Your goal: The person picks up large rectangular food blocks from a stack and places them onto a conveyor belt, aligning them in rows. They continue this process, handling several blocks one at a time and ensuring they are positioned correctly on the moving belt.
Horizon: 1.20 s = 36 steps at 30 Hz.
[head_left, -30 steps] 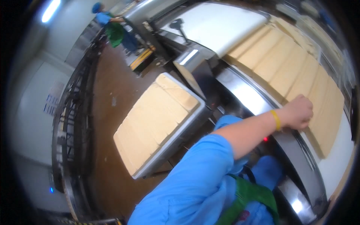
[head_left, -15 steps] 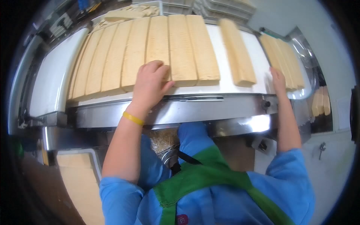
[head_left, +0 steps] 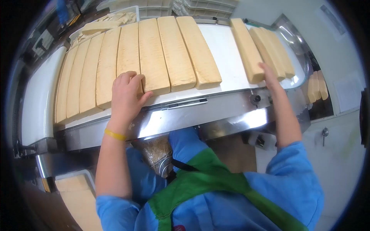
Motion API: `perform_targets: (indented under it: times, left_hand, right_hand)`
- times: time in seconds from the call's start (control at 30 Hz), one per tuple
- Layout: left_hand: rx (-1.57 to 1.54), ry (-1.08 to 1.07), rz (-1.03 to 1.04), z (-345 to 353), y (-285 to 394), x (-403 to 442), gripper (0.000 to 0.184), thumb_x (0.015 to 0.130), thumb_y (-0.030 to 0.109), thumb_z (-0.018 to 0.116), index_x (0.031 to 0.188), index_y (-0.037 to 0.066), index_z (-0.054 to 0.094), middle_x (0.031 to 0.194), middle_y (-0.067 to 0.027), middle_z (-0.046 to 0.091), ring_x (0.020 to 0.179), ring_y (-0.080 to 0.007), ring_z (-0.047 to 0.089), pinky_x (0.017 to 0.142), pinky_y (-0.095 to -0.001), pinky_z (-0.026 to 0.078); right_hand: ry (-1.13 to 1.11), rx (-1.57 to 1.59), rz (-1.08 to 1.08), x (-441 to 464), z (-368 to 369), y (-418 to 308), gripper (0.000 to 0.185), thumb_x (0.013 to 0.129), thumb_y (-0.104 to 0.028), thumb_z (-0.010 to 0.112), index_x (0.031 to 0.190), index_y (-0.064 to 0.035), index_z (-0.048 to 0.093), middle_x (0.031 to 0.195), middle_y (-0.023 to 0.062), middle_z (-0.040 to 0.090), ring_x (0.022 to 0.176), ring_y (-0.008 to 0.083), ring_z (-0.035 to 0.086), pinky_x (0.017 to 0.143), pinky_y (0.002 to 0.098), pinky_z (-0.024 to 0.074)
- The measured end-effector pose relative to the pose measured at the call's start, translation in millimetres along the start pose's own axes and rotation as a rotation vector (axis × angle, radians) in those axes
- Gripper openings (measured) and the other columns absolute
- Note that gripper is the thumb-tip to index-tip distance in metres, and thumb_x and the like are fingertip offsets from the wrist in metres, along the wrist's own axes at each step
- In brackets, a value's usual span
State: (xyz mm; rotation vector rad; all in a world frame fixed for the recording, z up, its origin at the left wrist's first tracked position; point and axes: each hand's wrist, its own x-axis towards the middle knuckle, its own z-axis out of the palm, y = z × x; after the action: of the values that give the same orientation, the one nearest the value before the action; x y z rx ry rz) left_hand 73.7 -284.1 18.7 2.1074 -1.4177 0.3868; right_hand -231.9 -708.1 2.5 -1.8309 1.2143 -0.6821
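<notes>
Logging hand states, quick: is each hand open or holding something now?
Left hand: fingers bent, thumb apart, at the row of blocks; grip unclear.
Right hand: at the near end of the separate block; grip cannot be told.

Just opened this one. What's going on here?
A person wearing a green apron stands at a white surface. The left hand touches the near end of a long pale block in a row. The right hand is at the near end of a separate block, beside more blocks; how firm its grip is isn't clear.
</notes>
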Motion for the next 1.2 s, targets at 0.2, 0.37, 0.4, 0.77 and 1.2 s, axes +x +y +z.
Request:
perform_targets:
  times: [0.2, 0.37, 0.4, 0.77, 1.2]
  left_hand:
    - [0.013, 0.011, -0.013, -1, -2, -4, 0.047, 0.062, 0.017, 0.081, 0.103, 0.006, 0.06, 0.108, -0.0129, 0.056, 0.103, -0.0321, 0.051, 0.091, -0.0407, 0.041]
    - [0.035, -0.029, -0.051, -5, 1, -3, 0.05, 0.063, 0.016, 0.081, 0.107, 0.005, 0.059, 0.112, -0.0147, 0.055, 0.106, -0.0328, 0.051, 0.092, -0.0407, 0.042]
    - [0.038, -0.019, -0.052, -5, 2, -3, 0.05, 0.062, 0.016, 0.081, 0.106, 0.005, 0.059, 0.11, -0.0144, 0.055, 0.105, -0.0325, 0.051, 0.091, -0.0407, 0.042]
    - [0.036, -0.046, -0.038, -2, 5, 1, 0.055, 0.063, 0.016, 0.082, 0.111, 0.003, 0.058, 0.115, -0.0147, 0.055, 0.108, -0.0329, 0.051, 0.092, -0.0402, 0.043]
    - [0.022, -0.02, 0.022, 13, 13, 10, 0.056, 0.061, 0.027, 0.083, 0.107, 0.004, 0.059, 0.114, -0.0148, 0.056, 0.107, -0.0328, 0.052, 0.092, -0.0412, 0.042]
  right_hand:
    - [0.453, -1.043, -0.308, 44, -62, 40, 0.059, 0.078, -0.038, 0.063, 0.12, 0.0022, 0.055, 0.106, 0.0218, 0.062, 0.103, 0.0363, 0.059, 0.09, 0.0428, 0.0463]
    - [0.365, -0.705, -0.121, 20, -43, 29, 0.074, 0.072, -0.044, 0.069, 0.123, 0.0053, 0.05, 0.115, 0.0258, 0.06, 0.108, 0.0379, 0.058, 0.092, 0.0416, 0.0464]
    - [0.352, -0.632, -0.122, 28, -51, 39, 0.071, 0.074, -0.044, 0.068, 0.123, 0.0049, 0.051, 0.114, 0.0235, 0.062, 0.105, 0.0358, 0.061, 0.09, 0.0404, 0.0476]
    - [0.013, -0.39, -0.19, -7, 5, -16, 0.059, 0.071, -0.036, 0.072, 0.114, 0.0022, 0.057, 0.107, 0.0174, 0.064, 0.097, 0.026, 0.063, 0.083, 0.0343, 0.0491]
    - [-0.201, -0.511, -0.57, -61, 72, -58, 0.096, 0.063, -0.042, 0.078, 0.137, 0.0042, 0.037, 0.142, 0.0227, 0.036, 0.13, 0.0342, 0.039, 0.107, 0.0391, 0.0336]
